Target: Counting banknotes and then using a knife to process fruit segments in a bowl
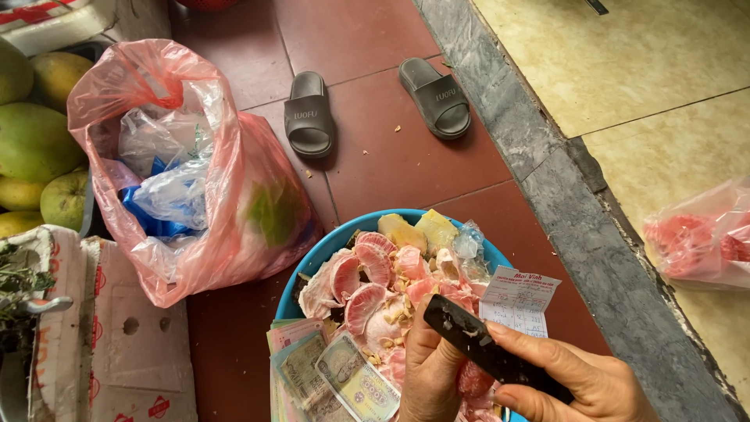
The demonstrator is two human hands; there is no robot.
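R hand [582, 383] closed on black knife [488, 349], blade end pointing up-left over blue bowl [332, 244]. L hand [430, 371] just left of it, fingers curled round a pink fruit piece [474, 380], touching knife. Pink segments [367, 270] & peel fill bowl ahead of hands. Banknotes [328, 371] left of L hand on bowl rim; paper slip [518, 301] above R hand. Pink bag [187, 164] far up-left, sandals [308, 113] on floor beyond.

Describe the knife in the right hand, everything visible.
The knife has a dark, flat, matte blade flecked with pale fruit bits. It lies slanted, tip up-left. The right hand grips its lower end, hiding the handle. The left hand touches it from below, holding a pink pomelo piece over the blue bowl.
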